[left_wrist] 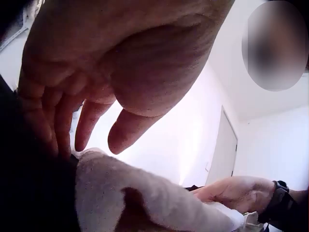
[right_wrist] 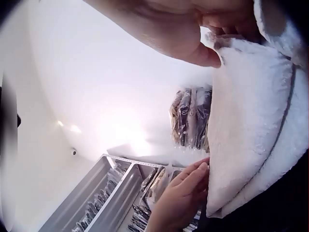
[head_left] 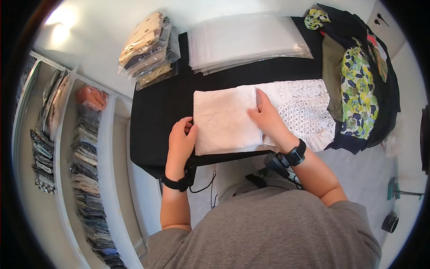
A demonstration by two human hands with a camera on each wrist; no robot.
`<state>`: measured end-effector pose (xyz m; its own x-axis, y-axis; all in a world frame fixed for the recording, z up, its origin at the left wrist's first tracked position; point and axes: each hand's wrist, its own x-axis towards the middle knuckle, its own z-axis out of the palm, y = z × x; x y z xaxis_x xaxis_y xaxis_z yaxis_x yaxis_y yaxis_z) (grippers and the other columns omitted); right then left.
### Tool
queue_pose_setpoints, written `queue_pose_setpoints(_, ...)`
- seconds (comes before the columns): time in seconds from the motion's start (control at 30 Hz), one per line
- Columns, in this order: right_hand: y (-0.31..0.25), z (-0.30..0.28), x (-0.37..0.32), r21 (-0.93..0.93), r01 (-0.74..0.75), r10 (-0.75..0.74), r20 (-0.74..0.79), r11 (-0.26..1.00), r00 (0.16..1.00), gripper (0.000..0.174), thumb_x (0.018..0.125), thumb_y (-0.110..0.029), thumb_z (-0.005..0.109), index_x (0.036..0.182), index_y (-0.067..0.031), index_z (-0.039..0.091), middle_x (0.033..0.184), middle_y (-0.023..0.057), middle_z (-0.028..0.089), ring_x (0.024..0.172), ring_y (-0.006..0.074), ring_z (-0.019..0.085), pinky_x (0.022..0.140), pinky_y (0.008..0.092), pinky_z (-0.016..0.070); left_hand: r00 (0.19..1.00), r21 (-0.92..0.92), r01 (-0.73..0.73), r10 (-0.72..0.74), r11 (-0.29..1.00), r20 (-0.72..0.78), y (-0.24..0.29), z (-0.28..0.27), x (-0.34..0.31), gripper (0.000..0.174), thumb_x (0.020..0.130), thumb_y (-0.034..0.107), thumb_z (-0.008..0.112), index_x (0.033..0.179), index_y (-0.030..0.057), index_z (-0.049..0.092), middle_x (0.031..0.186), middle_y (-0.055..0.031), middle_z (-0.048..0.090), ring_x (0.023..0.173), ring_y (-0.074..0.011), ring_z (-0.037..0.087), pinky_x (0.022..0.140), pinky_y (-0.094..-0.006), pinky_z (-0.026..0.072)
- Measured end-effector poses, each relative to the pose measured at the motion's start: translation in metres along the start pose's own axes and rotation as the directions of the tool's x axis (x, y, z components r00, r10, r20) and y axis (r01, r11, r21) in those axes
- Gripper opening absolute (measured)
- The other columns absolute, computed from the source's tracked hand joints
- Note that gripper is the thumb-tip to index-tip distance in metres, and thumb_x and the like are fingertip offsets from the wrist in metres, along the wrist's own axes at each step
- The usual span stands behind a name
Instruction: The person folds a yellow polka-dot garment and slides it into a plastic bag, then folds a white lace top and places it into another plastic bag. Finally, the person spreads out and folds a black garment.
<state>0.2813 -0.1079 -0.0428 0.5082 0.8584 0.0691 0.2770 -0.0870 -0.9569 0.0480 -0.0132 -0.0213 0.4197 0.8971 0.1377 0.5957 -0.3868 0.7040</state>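
A white garment lies on the black-covered table, its left part plain and folded flat, its right part eyelet lace. At its left edge is my left hand, fingers slightly bent; in the left wrist view the thumb of the left hand stands apart from the fingers, with the cloth just below. My right hand holds the fold where plain cloth meets lace, thumb on the plain side. In the right wrist view the fingers of the right hand are partly hidden behind the cloth.
Clear plastic bags lie stacked at the table's back. Bagged garments are piled at the back left. Dark and floral clothes cover the right end. Shelves with packed garments stand at the left; a cable hangs below the front edge.
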Motion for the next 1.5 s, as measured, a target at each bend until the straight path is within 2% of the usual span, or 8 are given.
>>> queue_pose_setpoints(0.07,-0.010,-0.007,-0.013,-0.024,-0.062,0.062,0.008,0.998,0.998,0.056,0.079,-0.005,0.057,0.131,0.0011,0.038,0.111,0.0255,0.056,0.099,0.0386,0.057,0.084,0.0409,0.0459,0.997,-0.029,0.066,-0.065,0.997,0.035,-0.001,0.001,0.004,0.030,0.083,0.016,0.060,0.108,-0.0013,0.060,0.087,-0.0096,0.062,0.077,-0.0170,0.058,0.070,-0.0286,0.0470)
queue_pose_setpoints(0.13,-0.012,-0.014,-0.025,-0.430,0.399,-0.420,0.050,0.810,0.906,0.053,0.077,-0.008,0.062,0.127,-0.0005,0.044,0.115,0.0230,0.054,0.105,0.0384,0.053,0.089,0.0425,0.0432,0.983,-0.040,0.168,-0.164,0.985,0.080,0.000,0.002,0.009,0.034,0.086,0.021,0.060,0.109,-0.0041,0.058,0.084,-0.0073,0.064,0.073,-0.0124,0.058,0.067,-0.0257,0.0460)
queue_pose_setpoints(0.4,0.000,-0.016,-0.063,-0.526,0.478,-0.442,0.203,0.703,0.874,0.040,0.076,-0.011,0.064,0.114,-0.0025,0.053,0.124,0.0196,0.047,0.113,0.0339,0.046,0.092,0.0439,0.0387,0.824,-0.593,0.514,-0.165,0.619,0.542,0.012,0.005,0.032,0.036,0.088,0.016,0.057,0.113,-0.0082,0.053,0.100,-0.0131,0.063,0.082,-0.0182,0.063,0.073,-0.0282,0.0506)
queue_pose_setpoints(0.7,-0.024,0.011,-0.061,-0.380,0.484,-0.424,0.233,0.789,0.875,0.049,0.081,-0.018,0.062,0.125,-0.0025,0.046,0.133,0.0212,0.042,0.118,0.0360,0.044,0.097,0.0436,0.0360,0.928,-0.869,0.370,-0.175,0.329,0.329,0.080,-0.034,0.018,0.032,0.088,0.017,0.053,0.107,-0.0080,0.055,0.096,-0.0132,0.064,0.079,-0.0195,0.065,0.070,-0.0281,0.0518)
queue_pose_setpoints(1.0,-0.010,0.027,-0.064,-0.197,0.556,-0.459,0.383,0.807,0.802,0.057,0.084,-0.017,0.059,0.134,-0.0009,0.038,0.135,0.0238,0.039,0.124,0.0378,0.040,0.104,0.0422,0.0318,0.952,-0.743,0.299,-0.130,0.599,0.279,0.101,-0.011,0.007,0.031,0.087,0.012,0.054,0.113,-0.0056,0.052,0.098,-0.0126,0.063,0.082,-0.0177,0.063,0.072,-0.0296,0.0514)
queue_pose_setpoints(1.13,-0.034,-0.062,-0.048,0.132,0.104,-0.152,0.431,0.986,0.889,0.039,0.094,-0.014,0.048,0.129,0.0008,0.044,0.123,0.0167,0.054,0.116,0.0251,0.050,0.099,0.0358,0.0396,0.951,-0.699,0.245,-0.026,0.671,0.308,0.131,0.012,0.007,0.033,0.087,0.011,0.053,0.114,-0.0080,0.051,0.095,-0.0125,0.063,0.080,-0.0168,0.062,0.071,-0.0292,0.0506)
queue_pose_setpoints(1.3,0.007,-0.123,-0.028,0.630,-0.421,0.311,0.284,0.653,0.907,0.040,0.099,-0.031,0.038,0.116,0.0025,0.053,0.108,0.0099,0.061,0.096,0.0142,0.059,0.087,0.0275,0.0462,0.724,-0.554,0.274,0.211,0.786,0.657,0.167,0.066,0.001,0.052,0.091,0.023,0.055,0.130,-0.0062,0.039,0.094,-0.0139,0.062,0.077,-0.0161,0.061,0.070,-0.0280,0.0496)
queue_pose_setpoints(1.5,0.035,-0.113,-0.025,0.446,-0.363,0.322,0.168,0.818,0.932,0.026,0.093,-0.024,0.052,0.098,-0.0011,0.062,0.085,0.0042,0.063,0.076,0.0082,0.057,0.068,0.0202,0.0441,0.852,-0.589,-0.032,0.330,0.808,0.406,0.134,0.049,0.014,0.035,0.093,0.011,0.050,0.126,0.0008,0.048,0.116,-0.0114,0.058,0.100,-0.0173,0.058,0.084,-0.0295,0.0453)
